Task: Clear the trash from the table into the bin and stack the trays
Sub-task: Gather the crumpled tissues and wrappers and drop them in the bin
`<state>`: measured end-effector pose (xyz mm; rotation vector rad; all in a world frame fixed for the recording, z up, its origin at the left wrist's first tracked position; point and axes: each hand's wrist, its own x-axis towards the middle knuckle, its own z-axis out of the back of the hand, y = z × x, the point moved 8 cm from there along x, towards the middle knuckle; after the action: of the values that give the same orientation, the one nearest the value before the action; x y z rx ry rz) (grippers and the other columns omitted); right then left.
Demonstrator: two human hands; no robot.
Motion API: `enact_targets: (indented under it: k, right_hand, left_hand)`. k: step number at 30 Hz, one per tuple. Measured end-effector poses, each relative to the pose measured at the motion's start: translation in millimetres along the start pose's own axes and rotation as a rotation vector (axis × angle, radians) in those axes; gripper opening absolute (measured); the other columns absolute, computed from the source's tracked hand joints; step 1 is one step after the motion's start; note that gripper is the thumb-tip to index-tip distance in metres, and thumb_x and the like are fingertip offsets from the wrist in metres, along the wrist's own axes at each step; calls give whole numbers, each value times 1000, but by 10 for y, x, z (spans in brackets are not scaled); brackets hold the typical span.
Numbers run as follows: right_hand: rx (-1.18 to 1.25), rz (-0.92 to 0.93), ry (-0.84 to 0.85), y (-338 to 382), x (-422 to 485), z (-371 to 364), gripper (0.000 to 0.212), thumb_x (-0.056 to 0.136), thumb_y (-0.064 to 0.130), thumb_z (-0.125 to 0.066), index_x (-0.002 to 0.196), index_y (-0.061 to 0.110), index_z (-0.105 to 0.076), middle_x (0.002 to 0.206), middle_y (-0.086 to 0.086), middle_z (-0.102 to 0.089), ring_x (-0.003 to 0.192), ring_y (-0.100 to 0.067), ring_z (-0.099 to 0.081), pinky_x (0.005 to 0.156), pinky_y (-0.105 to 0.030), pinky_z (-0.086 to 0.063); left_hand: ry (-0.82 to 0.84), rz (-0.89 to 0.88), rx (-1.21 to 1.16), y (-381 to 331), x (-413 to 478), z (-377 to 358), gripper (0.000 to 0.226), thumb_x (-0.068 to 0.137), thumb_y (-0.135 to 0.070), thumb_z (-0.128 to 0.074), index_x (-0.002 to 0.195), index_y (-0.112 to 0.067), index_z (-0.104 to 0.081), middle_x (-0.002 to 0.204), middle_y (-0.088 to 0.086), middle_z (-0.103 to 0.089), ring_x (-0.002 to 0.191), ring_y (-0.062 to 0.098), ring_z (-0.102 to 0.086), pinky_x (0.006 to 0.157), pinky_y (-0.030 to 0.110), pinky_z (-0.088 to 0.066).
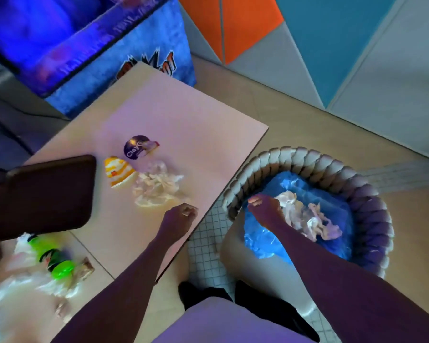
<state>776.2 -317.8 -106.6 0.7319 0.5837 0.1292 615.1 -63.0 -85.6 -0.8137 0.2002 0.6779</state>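
My right hand (264,206) hangs over the woven bin (372,201) with its blue liner, fingers curled, touching crumpled paper (310,219) that lies inside. My left hand (181,214) rests near the table's right edge, fingers loosely curled with nothing visible in them. Just beyond that hand lies crumpled clear plastic and paper (156,186). A yellow-and-white wrapper (119,172) and a dark round lid (135,147) sit farther back. A dark brown tray (42,194) lies at the left. A green bottle (55,258) lies among wrappers at the near left.
The pink table (183,115) ends at a right edge beside the bin. A blue arcade cabinet (124,53) stands behind the table. More white plastic trash (10,298) covers the near-left corner. Tiled floor (295,115) lies around the bin.
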Motion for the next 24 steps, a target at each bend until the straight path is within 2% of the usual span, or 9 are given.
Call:
enact_targets:
  k: [3,8,12,16,24]
  right_hand:
    - [17,42,61,349,-40,-316,18,87,12,-71,104,12,-77,100,-7,-79,99,-24,-74,91,-34,-58]
    - [-53,166,168,1005,-130,-796,20,87,15,-71,106,12,-76,98,-2,-79,93,-15,-75,94,-34,-57]
    - [-127,243,217,1464,-175,-1186,19,88,19,-71,107,16,-75,98,3,-79,88,-9,-74,91,-30,-59]
    - [-192,280,241,1766,-148,-1489,20,88,19,-71,108,16,-75,101,4,-79,90,-9,-74,92,-31,-59]
    - [-306,277,219,2119,76,-1875,29,86,26,-73,114,17,-72,113,3,-75,98,-12,-72,97,-33,-56]
  left_hand:
    - [-60,88,-57,377,-121,329,15,97,-29,-66,103,-24,-78,102,-11,-78,96,10,-72,94,28,-54]
    - [-161,152,-150,933,-290,870,10,94,-22,-69,97,-26,-78,93,-18,-75,88,3,-72,93,26,-53]
    - [-233,175,-175,1330,-310,1268,9,94,-25,-69,97,-29,-77,93,-18,-75,84,-2,-70,86,23,-51]
    - [-263,178,-185,1566,-194,1494,15,94,-25,-68,106,-28,-77,98,-12,-76,87,4,-69,82,20,-45]
    - [-242,157,-233,1809,124,1613,16,93,-26,-69,107,-28,-76,98,-11,-77,84,3,-70,82,20,-50]
